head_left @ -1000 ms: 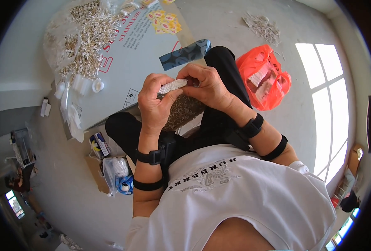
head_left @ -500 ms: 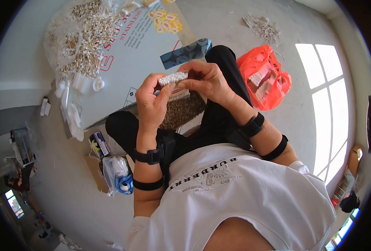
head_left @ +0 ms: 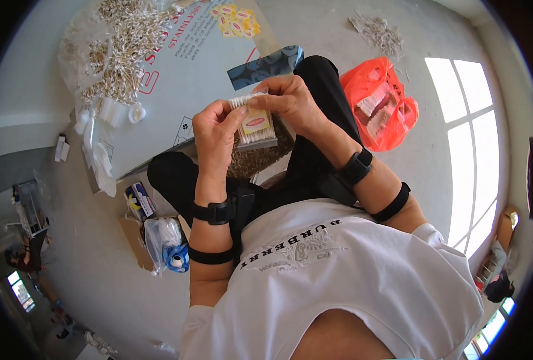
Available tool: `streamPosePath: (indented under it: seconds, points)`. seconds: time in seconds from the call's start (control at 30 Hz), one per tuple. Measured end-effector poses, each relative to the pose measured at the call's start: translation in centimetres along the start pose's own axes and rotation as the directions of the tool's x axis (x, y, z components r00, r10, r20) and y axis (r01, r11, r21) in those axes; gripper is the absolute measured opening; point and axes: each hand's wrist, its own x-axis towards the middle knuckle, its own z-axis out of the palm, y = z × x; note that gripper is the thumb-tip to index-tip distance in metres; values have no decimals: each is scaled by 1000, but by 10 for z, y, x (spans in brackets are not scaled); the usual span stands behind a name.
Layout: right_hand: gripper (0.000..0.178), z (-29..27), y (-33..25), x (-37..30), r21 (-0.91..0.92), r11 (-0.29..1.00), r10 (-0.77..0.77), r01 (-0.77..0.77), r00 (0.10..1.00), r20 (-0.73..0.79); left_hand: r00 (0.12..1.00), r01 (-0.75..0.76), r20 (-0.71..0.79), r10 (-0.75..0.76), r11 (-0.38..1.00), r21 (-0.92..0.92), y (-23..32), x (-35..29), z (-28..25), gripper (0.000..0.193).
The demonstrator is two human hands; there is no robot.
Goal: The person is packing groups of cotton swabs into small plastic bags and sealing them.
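Observation:
Between my two hands is a small clear packet of cotton swabs (head_left: 256, 133), its yellow label facing up and the white tips at the far end. My left hand (head_left: 214, 131) pinches its upper left corner between thumb and fingers. The upper right corner is gripped by my right hand (head_left: 292, 103), thumb on top near the packet's end. Below the packet, between my legs, a container of many loose cotton swabs (head_left: 248, 165) is partly hidden. A large heap of cotton swabs (head_left: 128, 51) spills from a clear plastic bag at the far left of the printed board.
Yellow labels (head_left: 236, 21) lie on the printed board (head_left: 158, 99), with a dark patterned strip (head_left: 265, 68) at its right. A red plastic bag (head_left: 394, 132) holding packets stands right. White scraps (head_left: 379, 37) lie beyond it. An open carton (head_left: 139, 243) sits left on the floor.
The packet has tipped so that its labelled face shows instead of mainly the swab tips. Both hands have moved slightly up and keep their grip.

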Motion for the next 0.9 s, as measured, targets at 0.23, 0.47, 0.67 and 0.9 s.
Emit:
streamPosePath:
  seconds: [0.23,0.47,0.67,0.9]
  points:
    - [17,-12,6,3,220,975,60,-29,988,-139,990,136,-31,-137,990,-30,4,-3,4,21]
    - [16,-17,2,1,89,992,94,-92,996,-11,999,17,-36,-16,1000,24,-10,1,-9,26]
    - [30,-13,13,-1,299,949,128,-104,990,-61,976,-22,-219,-18,983,-182,8,-2,20,21]
    - [24,-8,-7,2,152,987,24,-43,992,121,998,2,-70,6,994,109,11,-3,8,26]
